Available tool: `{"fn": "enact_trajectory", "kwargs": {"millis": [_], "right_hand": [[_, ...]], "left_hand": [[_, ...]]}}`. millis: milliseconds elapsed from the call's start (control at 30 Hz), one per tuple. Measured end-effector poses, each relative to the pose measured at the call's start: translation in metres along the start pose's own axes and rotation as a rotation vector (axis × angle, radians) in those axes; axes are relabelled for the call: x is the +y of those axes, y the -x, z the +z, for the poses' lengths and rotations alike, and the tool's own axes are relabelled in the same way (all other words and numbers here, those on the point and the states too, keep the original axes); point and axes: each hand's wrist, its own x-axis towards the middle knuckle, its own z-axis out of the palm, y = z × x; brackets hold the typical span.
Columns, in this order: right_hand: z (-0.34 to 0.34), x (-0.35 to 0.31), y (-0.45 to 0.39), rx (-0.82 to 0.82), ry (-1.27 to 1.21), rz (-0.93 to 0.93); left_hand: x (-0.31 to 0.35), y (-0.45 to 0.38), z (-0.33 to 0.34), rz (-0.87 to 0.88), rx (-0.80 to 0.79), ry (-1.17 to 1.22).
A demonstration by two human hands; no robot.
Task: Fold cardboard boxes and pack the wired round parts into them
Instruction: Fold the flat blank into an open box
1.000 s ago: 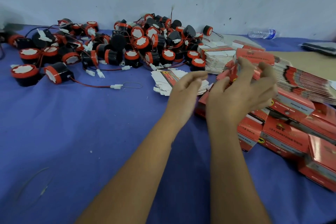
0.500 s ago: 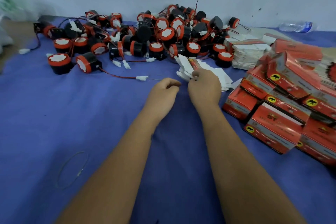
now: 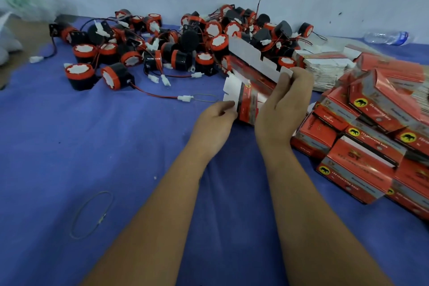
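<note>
Flat box blank (image 3: 249, 102), raised over blue cloth (image 3: 92, 146), just before round parts (image 3: 176, 44): pinched by left hand (image 3: 214, 123), gripped by right hand (image 3: 282, 109). Risk: extra blanks lifted together, misfolded flaps.

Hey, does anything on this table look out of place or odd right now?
Mostly normal packing clutter. One oddity: a thin loose wire loop lies alone on the blue cloth, apart from the pile of round parts. A plastic bottle also lies on its side by the wall.
</note>
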Motion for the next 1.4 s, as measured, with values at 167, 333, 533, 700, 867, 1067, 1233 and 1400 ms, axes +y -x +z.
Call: {"fn": "enact_trajectory", "kwargs": {"millis": [167,333,533,700,867,1067,1233,1400], "right_hand": [[0.005,-0.016,0.012,-0.114,-0.224,0.168],[0.008,-0.017,0.024,-0.432,-0.154,0.023],[0.013,-0.016,0.032,-0.789,0.009,-0.256],[0.008,-0.012,0.032,-0.852,0.195,-0.054],[0.010,-0.003,0.025,-0.885,0.357,0.151],[0.007,-0.007,0.028,-0.815,0.054,0.035],[0.016,-0.023,0.044,-1.020,0.027,-0.075],[0.015,-0.018,0.039,-0.994,-0.078,0.114]], "left_hand": [[0.003,-0.005,-0.001,0.055,0.113,0.044],[0.014,0.002,-0.038,0.238,0.314,0.590],[0.008,0.001,-0.084,0.101,0.323,0.795],[0.003,-0.002,-0.089,0.044,0.533,0.711],[0.002,-0.002,-0.093,0.053,0.567,0.699],[0.005,-0.001,-0.088,0.090,0.505,0.534],[0.007,0.000,-0.076,0.136,0.391,0.498],[0.007,0.000,-0.076,0.143,0.378,0.466]]}}
